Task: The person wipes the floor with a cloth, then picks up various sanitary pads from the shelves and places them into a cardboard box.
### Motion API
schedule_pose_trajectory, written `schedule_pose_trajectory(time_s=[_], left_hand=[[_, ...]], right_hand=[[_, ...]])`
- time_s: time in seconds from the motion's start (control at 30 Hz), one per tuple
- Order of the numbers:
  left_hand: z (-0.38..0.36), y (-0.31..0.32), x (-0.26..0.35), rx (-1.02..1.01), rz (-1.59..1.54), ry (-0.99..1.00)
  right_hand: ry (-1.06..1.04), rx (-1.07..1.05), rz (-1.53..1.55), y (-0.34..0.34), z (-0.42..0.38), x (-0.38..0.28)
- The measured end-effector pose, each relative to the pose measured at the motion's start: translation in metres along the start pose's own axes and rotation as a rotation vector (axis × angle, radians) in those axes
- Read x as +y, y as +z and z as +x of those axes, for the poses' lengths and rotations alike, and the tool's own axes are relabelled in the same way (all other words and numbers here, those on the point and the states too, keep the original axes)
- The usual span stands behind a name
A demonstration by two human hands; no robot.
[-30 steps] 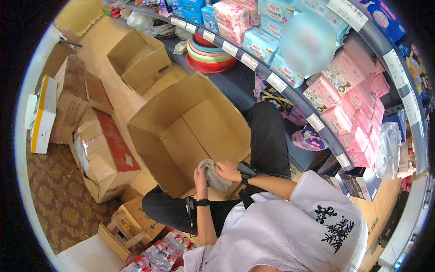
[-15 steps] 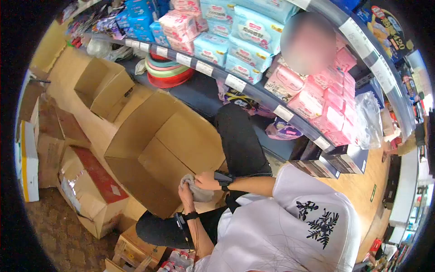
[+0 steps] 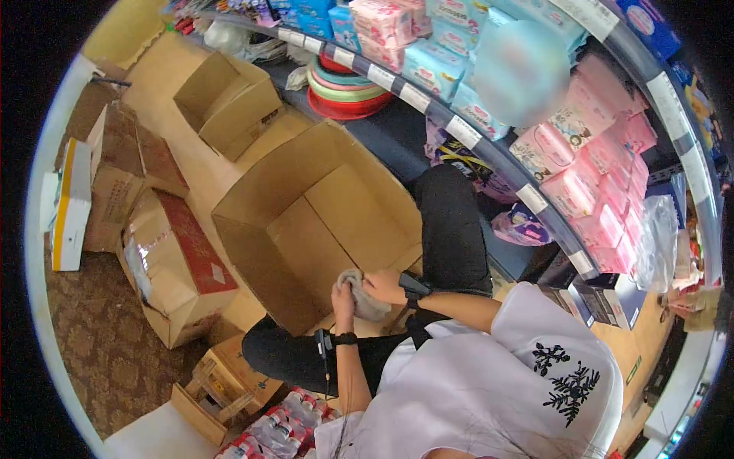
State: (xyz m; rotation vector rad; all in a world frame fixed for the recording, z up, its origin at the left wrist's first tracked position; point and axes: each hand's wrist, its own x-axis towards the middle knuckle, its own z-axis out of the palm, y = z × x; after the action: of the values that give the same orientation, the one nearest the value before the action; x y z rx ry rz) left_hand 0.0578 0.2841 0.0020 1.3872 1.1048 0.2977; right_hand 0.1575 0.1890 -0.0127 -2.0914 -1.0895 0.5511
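Observation:
A crumpled grey cloth (image 3: 370, 304) is bunched between my two hands, low over the near edge of a large open cardboard box (image 3: 306, 210). My left hand (image 3: 343, 306) grips the cloth's left end with its fingers closed. On the other side, my right hand (image 3: 384, 286) is closed on its upper part; some fingers are hidden by the cloth. Both wrists wear black bands with small devices. The part of the box that shows holds nothing visible.
A smaller open carton (image 3: 229, 107) and taped boxes (image 3: 180, 268) stand to the left. Along the right runs a shelf of pink tissue packs (image 3: 573, 191). Stacked basins (image 3: 348, 92) sit beneath it. Bottles (image 3: 283, 428) and a wooden stool (image 3: 229, 382) are close by.
The view has shifted, so the box and shelves appear farther right, and most of the scene sits higher. Both hands still hold the cloth at the box's near edge.

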Motion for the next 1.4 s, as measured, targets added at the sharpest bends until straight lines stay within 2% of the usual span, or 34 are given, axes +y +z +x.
schedule_pose_trajectory(time_s=[0.07, 0.1, 0.17, 0.3, 0.4, 0.43, 0.53, 0.63, 0.73, 0.8, 0.83, 0.9, 0.97, 1.03, 1.07, 1.1, 1.13, 1.17, 1.2, 1.23, 1.27, 1.33, 1.4], left_hand=[[0.003, 0.001, -0.007, 0.002, -0.035, -0.089], [0.008, 0.001, -0.021, 0.014, -0.059, -0.016], [0.007, 0.001, -0.02, 0.002, -0.078, -0.041], [0.017, -0.002, -0.037, -0.059, -0.101, -0.032], [0.0, 0.004, 0.001, 0.0, -0.023, -0.049], [0.008, 0.002, -0.019, 0.03, 0.063, 0.028], [0.008, 0.001, -0.023, 0.055, 0.118, 0.042], [0.006, 0.002, -0.017, 0.084, 0.142, -0.071], [0.003, 0.004, -0.012, 0.124, 0.229, -0.027], [0.005, 0.003, -0.016, 0.103, 0.176, -0.012], [0.005, 0.003, -0.014, 0.075, 0.128, 0.005], [0.006, 0.003, -0.009, 0.056, 0.154, 0.006], [0.003, 0.004, -0.008, 0.048, 0.141, 0.017], [0.01, 0.005, -0.023, 0.015, 0.098, 0.014], [0.011, 0.004, -0.025, -0.01, 0.045, 0.019], [0.016, 0.002, -0.032, -0.072, 0.011, -0.006], [0.012, 0.004, -0.024, -0.09, 0.008, -0.004], [0.005, 0.004, -0.009, -0.06, 0.077, -0.018], [0.001, 0.005, -0.001, -0.028, 0.146, -0.031], [0.005, 0.005, -0.009, -0.003, 0.187, -0.04], [0.005, 0.004, -0.009, -0.017, 0.185, -0.034], [0.005, 0.006, -0.007, -0.008, 0.041, -0.047], [0.003, 0.007, -0.006, -0.006, 0.093, -0.01]], right_hand=[[0.006, -0.084, -0.028, -0.021, 0.0, -0.012], [0.005, -0.086, -0.027, -0.018, 0.0, -0.011], [-0.036, -0.009, -0.056, -0.014, 0.002, -0.01], [-0.072, 0.01, -0.011, -0.016, 0.0, -0.01], [-0.093, -0.064, 0.009, -0.016, 0.002, -0.005], [-0.05, -0.074, -0.024, -0.017, 0.002, -0.006], [-0.032, -0.113, -0.069, -0.013, 0.001, -0.005], [-0.03, -0.094, -0.056, -0.015, 0.001, -0.011], [-0.013, -0.064, -0.071, -0.013, 0.0, -0.009], [0.014, -0.166, -0.049, -0.016, 0.003, -0.004], [0.023, -0.153, -0.055, -0.019, 0.005, -0.002], [0.086, -0.071, 0.227, -0.028, 0.011, 0.007], [0.061, 0.006, 0.383, -0.068, 0.023, 0.009], [-0.037, 0.331, 0.275, -0.136, 0.039, -0.005], [-0.063, 0.572, 0.423, -0.164, 0.044, -0.006], [-0.099, 0.722, 0.126, -0.218, 0.042, -0.037], [-0.047, 0.876, 0.089, -0.246, 0.042, -0.035], [-0.092, 1.077, -0.112, -0.276, 0.041, -0.034], [-0.07, 1.184, -0.096, -0.303, 0.039, -0.031], [-0.074, 1.287, -0.292, -0.328, 0.037, -0.027], [-0.142, 1.336, 0.053, -0.348, 0.039, -0.021], [-0.183, 1.367, 0.072, -0.375, 0.042, -0.037], [-0.221, 1.295, 0.025, -0.399, 0.049, -0.034]])
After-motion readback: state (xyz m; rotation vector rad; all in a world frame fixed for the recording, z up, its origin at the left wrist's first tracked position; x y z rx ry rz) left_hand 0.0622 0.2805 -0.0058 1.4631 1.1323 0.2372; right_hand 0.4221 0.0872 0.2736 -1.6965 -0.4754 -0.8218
